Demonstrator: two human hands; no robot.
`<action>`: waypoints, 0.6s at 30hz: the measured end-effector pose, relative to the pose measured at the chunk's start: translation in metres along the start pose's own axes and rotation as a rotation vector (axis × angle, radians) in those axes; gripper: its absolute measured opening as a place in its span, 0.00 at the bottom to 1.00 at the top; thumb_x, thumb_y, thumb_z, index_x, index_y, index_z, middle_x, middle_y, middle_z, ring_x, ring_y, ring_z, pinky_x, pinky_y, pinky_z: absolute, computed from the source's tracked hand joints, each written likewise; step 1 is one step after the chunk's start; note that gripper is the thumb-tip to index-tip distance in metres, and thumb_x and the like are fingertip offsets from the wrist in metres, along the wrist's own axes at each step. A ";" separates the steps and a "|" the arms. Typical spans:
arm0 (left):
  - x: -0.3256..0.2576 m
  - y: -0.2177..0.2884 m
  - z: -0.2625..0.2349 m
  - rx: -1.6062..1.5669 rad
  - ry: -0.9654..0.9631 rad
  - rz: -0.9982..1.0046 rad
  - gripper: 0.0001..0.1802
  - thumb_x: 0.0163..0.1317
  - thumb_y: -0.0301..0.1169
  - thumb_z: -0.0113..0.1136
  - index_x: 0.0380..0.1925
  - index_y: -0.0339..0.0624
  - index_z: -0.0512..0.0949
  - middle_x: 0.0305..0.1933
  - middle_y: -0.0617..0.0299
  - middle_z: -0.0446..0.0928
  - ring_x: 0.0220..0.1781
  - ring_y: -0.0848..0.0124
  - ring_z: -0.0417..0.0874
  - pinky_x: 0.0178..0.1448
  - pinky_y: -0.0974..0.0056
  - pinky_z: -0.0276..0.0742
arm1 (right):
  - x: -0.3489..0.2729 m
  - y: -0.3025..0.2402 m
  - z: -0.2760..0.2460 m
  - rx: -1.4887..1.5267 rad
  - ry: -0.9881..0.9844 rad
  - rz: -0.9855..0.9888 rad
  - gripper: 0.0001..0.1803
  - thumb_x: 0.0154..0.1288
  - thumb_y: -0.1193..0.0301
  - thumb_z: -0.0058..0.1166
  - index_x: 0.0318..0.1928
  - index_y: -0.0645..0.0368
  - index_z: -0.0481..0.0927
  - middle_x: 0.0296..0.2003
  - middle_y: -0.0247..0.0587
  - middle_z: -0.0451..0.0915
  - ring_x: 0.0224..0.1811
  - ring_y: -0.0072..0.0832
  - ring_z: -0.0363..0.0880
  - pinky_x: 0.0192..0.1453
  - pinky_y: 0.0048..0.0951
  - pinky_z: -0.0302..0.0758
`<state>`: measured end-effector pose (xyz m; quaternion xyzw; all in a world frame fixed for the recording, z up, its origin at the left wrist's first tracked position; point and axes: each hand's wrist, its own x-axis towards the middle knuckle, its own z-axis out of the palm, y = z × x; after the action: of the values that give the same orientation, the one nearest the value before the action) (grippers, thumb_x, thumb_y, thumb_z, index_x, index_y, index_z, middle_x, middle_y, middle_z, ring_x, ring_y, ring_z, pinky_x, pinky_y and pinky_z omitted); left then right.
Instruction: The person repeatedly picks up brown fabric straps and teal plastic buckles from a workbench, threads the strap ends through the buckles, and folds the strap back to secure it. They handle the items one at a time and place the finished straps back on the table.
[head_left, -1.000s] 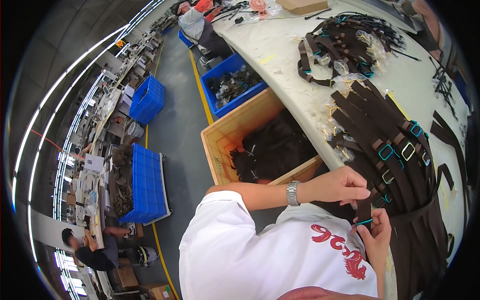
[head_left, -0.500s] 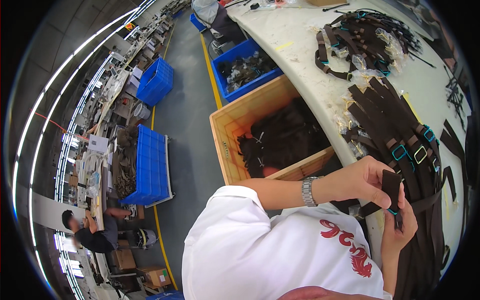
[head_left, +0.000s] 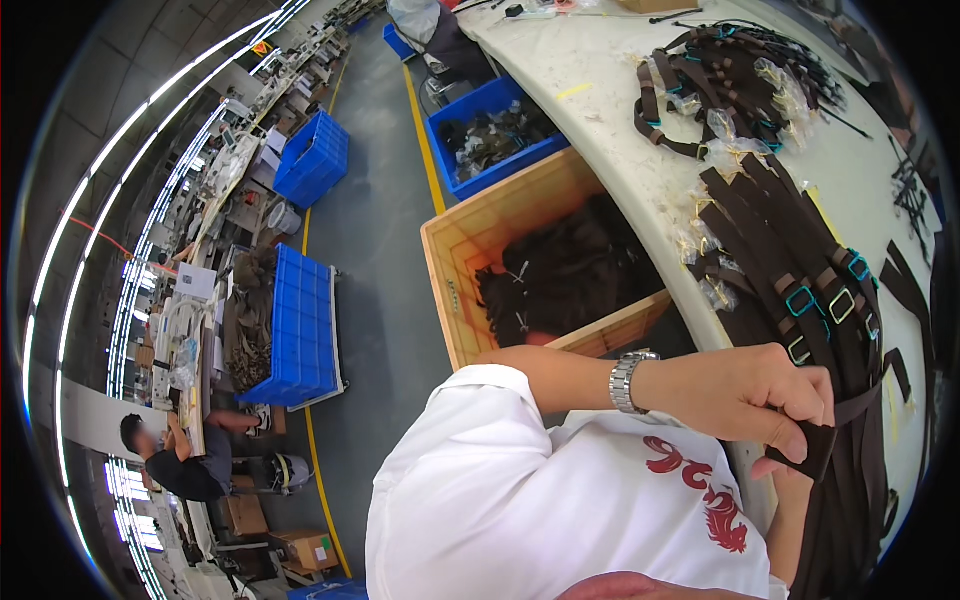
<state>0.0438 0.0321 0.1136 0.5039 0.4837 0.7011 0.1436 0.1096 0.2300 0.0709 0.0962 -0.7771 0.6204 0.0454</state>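
Note:
My left hand (head_left: 735,395), with a metal-banded watch at its wrist, is closed with thumb and bent fingers on a dark brown webbing strap (head_left: 818,452). Mostly hidden behind it, my right hand (head_left: 765,468) sits against the same strap from below; only a fingertip and the wrist area show, so its grip is unclear. Another stretch of brown webbing runs off to the right of my fingers. Just beyond lie several brown straps (head_left: 770,225) side by side on the table, some with teal buckles (head_left: 800,301) and a pale buckle (head_left: 841,307).
On the white table (head_left: 590,120) lies a coiled strap bundle (head_left: 715,90) with plastic-wrapped pieces. Beside the table stand an orange crate (head_left: 450,285) of dark fabric and a blue bin (head_left: 470,185). Across the aisle are blue carts (head_left: 305,325) and a seated person (head_left: 185,465).
My left hand has turned over and moved slightly down and right, now covering most of my right hand. The strap end that stood upright between my fingers is now tilted lower.

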 end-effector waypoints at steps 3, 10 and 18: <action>0.004 -0.024 -0.026 0.232 -0.207 0.042 0.08 0.66 0.29 0.73 0.34 0.37 0.84 0.30 0.62 0.82 0.40 0.59 0.84 0.56 0.54 0.76 | 0.011 0.000 -0.016 0.115 -0.325 0.348 0.32 0.48 0.62 0.89 0.49 0.64 0.85 0.42 0.30 0.85 0.47 0.19 0.82 0.53 0.25 0.77; -0.027 0.000 -0.047 0.754 -0.338 -0.222 0.12 0.50 0.29 0.80 0.36 0.42 0.89 0.37 0.61 0.84 0.49 0.56 0.84 0.53 0.54 0.76 | 0.003 0.005 -0.037 -0.089 -0.653 0.260 0.20 0.68 0.62 0.73 0.52 0.63 0.85 0.35 0.43 0.84 0.37 0.35 0.80 0.45 0.36 0.75; -0.048 -0.022 -0.049 0.622 -0.463 -0.481 0.10 0.61 0.26 0.76 0.41 0.35 0.88 0.32 0.54 0.85 0.31 0.55 0.86 0.36 0.59 0.79 | -0.030 0.028 -0.010 -0.008 -0.516 0.244 0.23 0.72 0.67 0.69 0.62 0.65 0.82 0.44 0.49 0.87 0.44 0.42 0.84 0.51 0.40 0.80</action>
<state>0.0175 -0.0161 0.0672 0.5399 0.7297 0.3381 0.2484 0.1328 0.2485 0.0412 0.1565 -0.7713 0.5730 -0.2286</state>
